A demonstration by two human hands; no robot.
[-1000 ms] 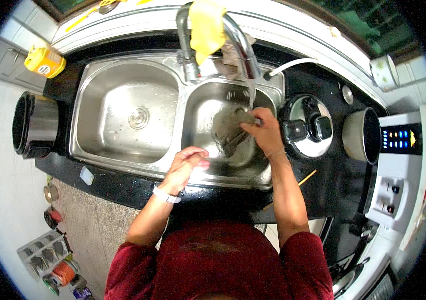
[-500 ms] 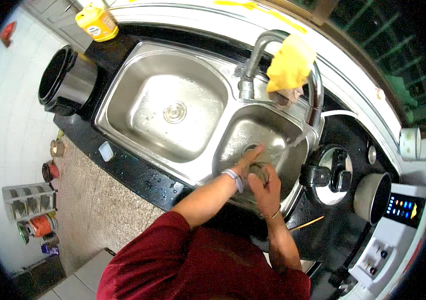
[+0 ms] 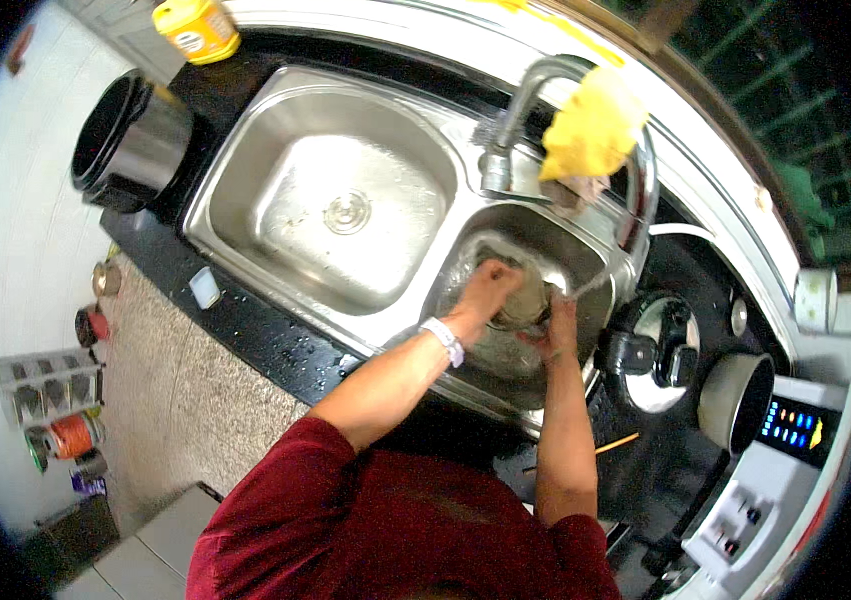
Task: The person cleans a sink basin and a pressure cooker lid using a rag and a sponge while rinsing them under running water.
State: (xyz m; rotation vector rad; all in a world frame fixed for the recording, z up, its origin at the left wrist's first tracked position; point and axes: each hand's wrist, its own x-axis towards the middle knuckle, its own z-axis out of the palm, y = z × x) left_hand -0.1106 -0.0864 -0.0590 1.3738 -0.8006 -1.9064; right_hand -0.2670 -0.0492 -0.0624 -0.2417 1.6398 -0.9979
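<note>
I saw a black table [image 3: 246,330] with a steel double sink [image 3: 276,190] beside a speckled floor [image 3: 176,400]. Both my left hand [image 3: 491,290] and right hand [image 3: 558,320] grasped a round grey dish [image 3: 524,305], wet under the tap [image 3: 536,100].

You have two hands, the left hand [image 3: 486,287] and the right hand [image 3: 558,325], together in one of two steel sink basins: the large basin [image 3: 246,170] and the small basin [image 3: 586,240]. One curved tap [image 3: 536,90] carries one yellow cloth [image 3: 591,130]. On the counter you have one yellow jar [image 3: 196,25], one black pot [image 3: 131,140], one glass lid [image 3: 661,350] and one small saucepan [image 3: 736,400]. One white cup [image 3: 816,298] stands at the far right.
</note>
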